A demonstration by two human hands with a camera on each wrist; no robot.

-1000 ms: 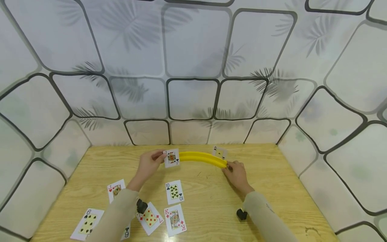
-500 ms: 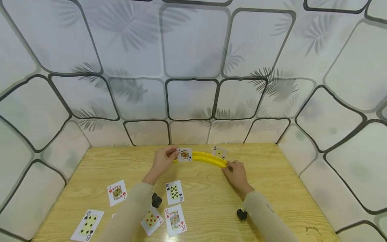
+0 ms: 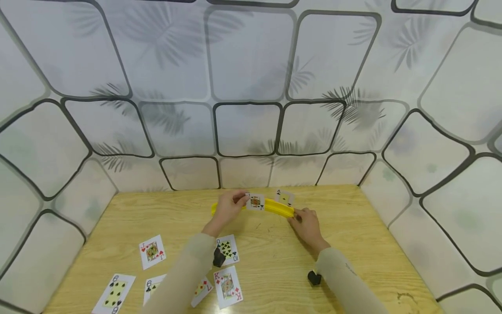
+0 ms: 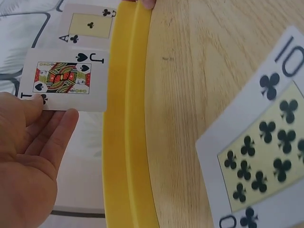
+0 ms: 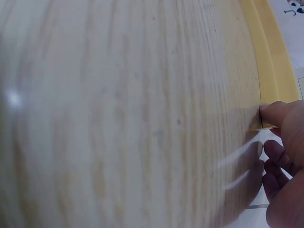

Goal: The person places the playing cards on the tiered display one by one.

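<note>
My left hand (image 3: 228, 208) pinches the jack of spades (image 3: 256, 202) by its left edge, just over the curved yellow card holder (image 3: 279, 208). In the left wrist view the jack (image 4: 66, 78) stands beside the holder's yellow rail (image 4: 116, 142), thumb on its face and fingers behind. The ace of clubs (image 3: 284, 197) stands upright at the holder's right part. With thumb and fingers, my right hand (image 3: 307, 224) grips the holder's right end, also seen in the right wrist view, where the thumb (image 5: 275, 114) lies on the yellow rail (image 5: 273, 57).
Face up on the wooden table (image 3: 333, 209) lie the ten of clubs (image 3: 229, 250), king of diamonds (image 3: 228, 288), jack of hearts (image 3: 152, 252), six of spades (image 3: 113, 294), another six (image 3: 152, 287) and a partly hidden diamond card (image 3: 201, 291). A patterned wall (image 3: 251, 131) rises behind.
My left hand has carried the jack of spades rightward along the holder, closer to the ace, uncovering the holder's left end. My right hand has stayed on the right end.
</note>
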